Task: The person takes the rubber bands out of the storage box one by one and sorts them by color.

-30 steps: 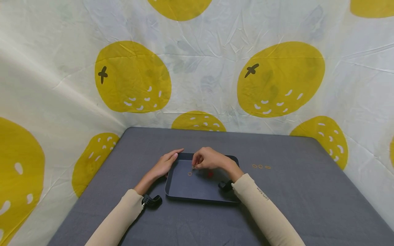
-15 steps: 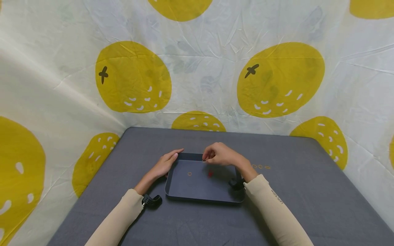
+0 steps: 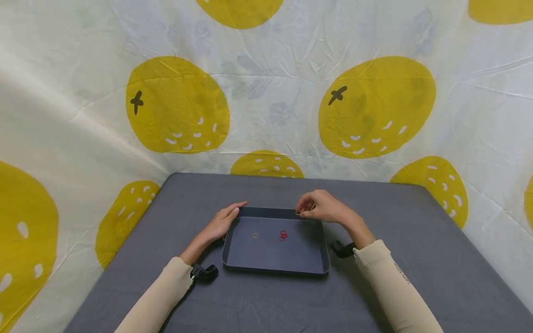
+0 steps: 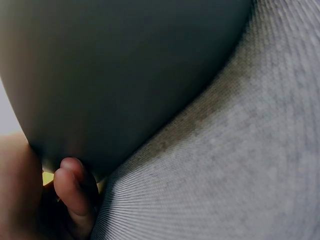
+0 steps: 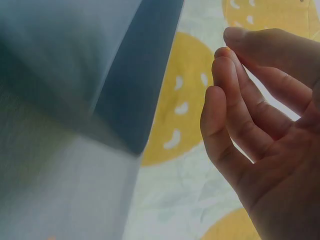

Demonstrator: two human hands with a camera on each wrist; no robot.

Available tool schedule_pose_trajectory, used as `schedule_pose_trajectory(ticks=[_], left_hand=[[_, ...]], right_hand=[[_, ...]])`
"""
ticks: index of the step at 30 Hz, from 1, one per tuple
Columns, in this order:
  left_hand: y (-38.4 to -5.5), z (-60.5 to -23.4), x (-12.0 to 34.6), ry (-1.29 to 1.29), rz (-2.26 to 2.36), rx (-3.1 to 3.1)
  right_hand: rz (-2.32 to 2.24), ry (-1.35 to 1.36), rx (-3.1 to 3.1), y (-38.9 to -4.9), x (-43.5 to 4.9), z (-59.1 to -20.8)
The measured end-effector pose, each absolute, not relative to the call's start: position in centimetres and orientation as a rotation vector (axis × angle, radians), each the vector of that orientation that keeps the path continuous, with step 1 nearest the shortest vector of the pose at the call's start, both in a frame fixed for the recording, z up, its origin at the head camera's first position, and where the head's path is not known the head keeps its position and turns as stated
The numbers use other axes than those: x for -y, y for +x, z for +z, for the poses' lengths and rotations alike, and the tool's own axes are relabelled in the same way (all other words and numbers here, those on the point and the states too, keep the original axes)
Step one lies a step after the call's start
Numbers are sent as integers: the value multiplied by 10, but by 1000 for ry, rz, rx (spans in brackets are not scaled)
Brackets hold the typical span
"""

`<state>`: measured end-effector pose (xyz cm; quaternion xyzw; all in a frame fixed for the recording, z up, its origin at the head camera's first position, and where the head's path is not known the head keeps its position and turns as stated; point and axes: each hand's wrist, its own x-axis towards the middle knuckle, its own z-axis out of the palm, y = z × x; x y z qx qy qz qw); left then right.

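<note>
A shallow dark grey tray [image 3: 275,269] lies on the table. My left hand [image 3: 220,225] holds its far left corner; in the left wrist view, curled fingertips [image 4: 72,187] touch the tray's outer wall. My right hand [image 3: 326,206] is raised over the far right corner and pinches a small yellow-orange rubber band [image 3: 298,213] between thumb and fingertips. In the right wrist view only a speck of the band shows at the fingertips. One yellow-orange rubber band [image 3: 256,235] lies inside the tray, left of a small cluster of red rubber bands [image 3: 283,235].
A grey cloth covers the table [image 3: 266,300]. Behind it hangs a white curtain [image 3: 275,92] printed with big yellow fruit shapes. Black camera mounts sit on the left wrist [image 3: 204,273] and the right wrist [image 3: 343,249].
My right hand has moved right from above the tray's middle to its far right corner, carrying the band. The right forearm now covers the spot where several yellow-orange bands lay. My left hand stays put.
</note>
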<state>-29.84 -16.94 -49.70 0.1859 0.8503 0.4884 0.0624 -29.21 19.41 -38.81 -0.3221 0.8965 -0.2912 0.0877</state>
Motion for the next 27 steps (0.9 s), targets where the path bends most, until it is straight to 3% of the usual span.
schedule_pose_trajectory(ticks=[27], left_hand=[[-298,-498,169,542,1489,-2575]], right_hand=[[-891,-642,-2866,-272,-307,-405]])
